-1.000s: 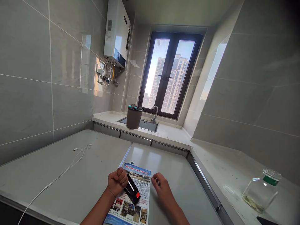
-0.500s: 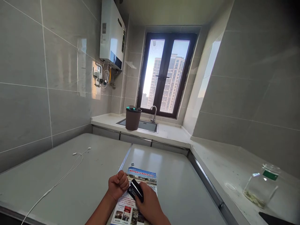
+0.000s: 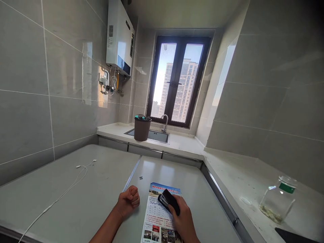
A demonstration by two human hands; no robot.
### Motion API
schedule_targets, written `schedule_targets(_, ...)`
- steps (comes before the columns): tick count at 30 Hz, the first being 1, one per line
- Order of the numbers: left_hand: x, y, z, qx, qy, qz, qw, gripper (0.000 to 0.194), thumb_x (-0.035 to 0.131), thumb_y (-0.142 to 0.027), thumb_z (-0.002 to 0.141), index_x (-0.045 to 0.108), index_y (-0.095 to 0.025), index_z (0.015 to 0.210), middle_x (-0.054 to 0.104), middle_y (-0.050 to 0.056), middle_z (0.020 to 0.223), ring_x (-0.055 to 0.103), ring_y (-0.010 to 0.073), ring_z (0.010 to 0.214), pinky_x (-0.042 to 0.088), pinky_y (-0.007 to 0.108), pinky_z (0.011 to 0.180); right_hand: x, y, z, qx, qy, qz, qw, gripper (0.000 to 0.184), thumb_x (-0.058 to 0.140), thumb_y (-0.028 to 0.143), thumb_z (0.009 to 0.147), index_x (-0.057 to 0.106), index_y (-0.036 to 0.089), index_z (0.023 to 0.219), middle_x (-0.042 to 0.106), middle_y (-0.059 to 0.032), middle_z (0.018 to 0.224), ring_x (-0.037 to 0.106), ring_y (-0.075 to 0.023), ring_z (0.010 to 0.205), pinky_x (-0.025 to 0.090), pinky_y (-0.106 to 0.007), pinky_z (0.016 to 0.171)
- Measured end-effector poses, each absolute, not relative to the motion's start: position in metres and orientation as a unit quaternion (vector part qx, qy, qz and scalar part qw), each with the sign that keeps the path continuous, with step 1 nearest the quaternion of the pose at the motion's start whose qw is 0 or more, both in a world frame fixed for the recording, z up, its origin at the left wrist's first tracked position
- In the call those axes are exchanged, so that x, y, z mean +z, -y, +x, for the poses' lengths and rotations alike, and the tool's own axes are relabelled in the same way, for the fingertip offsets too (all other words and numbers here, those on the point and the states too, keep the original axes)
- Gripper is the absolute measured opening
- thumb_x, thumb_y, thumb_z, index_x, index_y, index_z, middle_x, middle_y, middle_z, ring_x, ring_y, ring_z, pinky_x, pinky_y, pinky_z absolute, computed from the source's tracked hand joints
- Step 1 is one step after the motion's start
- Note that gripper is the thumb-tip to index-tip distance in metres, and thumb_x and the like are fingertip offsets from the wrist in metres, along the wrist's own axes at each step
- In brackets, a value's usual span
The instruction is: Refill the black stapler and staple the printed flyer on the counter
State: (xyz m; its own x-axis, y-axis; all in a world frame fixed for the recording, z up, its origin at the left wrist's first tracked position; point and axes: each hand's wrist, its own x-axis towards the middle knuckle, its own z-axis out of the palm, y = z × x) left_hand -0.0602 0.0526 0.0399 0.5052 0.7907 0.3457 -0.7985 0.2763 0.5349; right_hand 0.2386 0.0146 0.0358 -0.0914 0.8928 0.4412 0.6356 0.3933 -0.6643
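My right hand (image 3: 182,216) is closed round a black stapler (image 3: 168,200) and holds it over the upper right part of a printed flyer (image 3: 158,216) lying on the grey table (image 3: 101,189). The stapler's front end points up and left. My left hand (image 3: 129,200) is a closed fist resting on the table just left of the flyer, apart from it, with nothing visible in it. A small loose staple strip (image 3: 141,177) lies on the table above the flyer.
A white earphone cable (image 3: 64,193) trails across the table's left half. At right a glass jar (image 3: 275,199) lies tilted on the white counter beside its round lid (image 3: 244,200). Further back stand a sink with a tap (image 3: 165,123) and a brown bucket (image 3: 141,128).
The stapler passed from my left hand to my right hand. The flyer and my right hand shifted to the right, and my left fist now rests off the flyer.
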Motion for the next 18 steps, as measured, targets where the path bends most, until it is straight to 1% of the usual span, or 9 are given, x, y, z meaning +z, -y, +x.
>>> schedule_targets(3,0.037,-0.054,-0.059,0.499,-0.027,0.334,0.799,0.042,0.062,-0.011,0.055,0.022,-0.022,0.06,0.012,-0.01,0.05,0.005,0.0065,0.044,0.012,0.023,0.044,0.037,-0.017,0.24,0.145,0.725,-0.531,0.414,0.035,0.054,0.035,0.093,0.065,0.024,0.124,0.069,-0.0115,0.123,0.064,-0.0294,0.115,0.051,-0.041,0.1)
schedule_targets(7,0.034,-0.054,-0.058,0.471,-0.052,0.355,0.806,0.042,0.061,-0.011,0.051,0.021,-0.022,0.058,0.013,-0.01,0.048,0.006,0.006,0.044,0.012,0.023,0.046,0.038,-0.017,0.241,0.155,0.733,-0.522,0.407,0.034,0.056,0.032,0.091,0.068,0.024,0.122,0.07,-0.0098,0.12,0.067,-0.0276,0.111,0.053,-0.037,0.095)
schedule_targets(11,0.04,-0.051,-0.055,0.469,-0.073,0.381,0.794,0.042,0.061,-0.013,0.051,0.02,-0.022,0.057,0.014,-0.01,0.049,0.007,0.0062,0.045,0.012,0.024,0.047,0.038,-0.018,0.239,0.163,0.727,-0.517,0.421,0.034,0.059,0.03,0.09,0.069,0.024,0.122,0.071,-0.0089,0.118,0.067,-0.0273,0.111,0.054,-0.036,0.095)
schedule_targets(13,0.045,-0.049,-0.049,0.485,-0.107,0.413,0.763,0.042,0.063,-0.013,0.055,0.022,-0.022,0.058,0.017,-0.01,0.051,0.01,0.0067,0.047,0.013,0.024,0.048,0.037,-0.02,0.238,0.165,0.726,-0.512,0.429,0.034,0.06,0.029,0.089,0.07,0.025,0.121,0.071,-0.0085,0.119,0.066,-0.0274,0.112,0.053,-0.037,0.097)
schedule_targets(15,0.049,-0.048,-0.041,0.501,-0.162,0.453,0.719,0.044,0.067,-0.016,0.064,0.024,-0.022,0.06,0.019,-0.01,0.054,0.011,0.0073,0.05,0.013,0.024,0.049,0.036,-0.021,0.238,0.163,0.728,-0.507,0.432,0.034,0.061,0.028,0.089,0.07,0.025,0.121,0.071,-0.0086,0.119,0.066,-0.0279,0.113,0.053,-0.039,0.099)
schedule_targets(18,0.05,-0.047,-0.03,0.477,-0.244,0.514,0.67,0.05,0.069,-0.034,0.083,0.026,-0.023,0.06,0.019,-0.01,0.055,0.01,0.0075,0.05,0.009,0.025,0.049,0.033,-0.024,0.239,0.161,0.723,-0.511,0.437,0.035,0.063,0.027,0.087,0.072,0.025,0.12,0.072,-0.0086,0.121,0.065,-0.0292,0.116,0.052,-0.041,0.101)
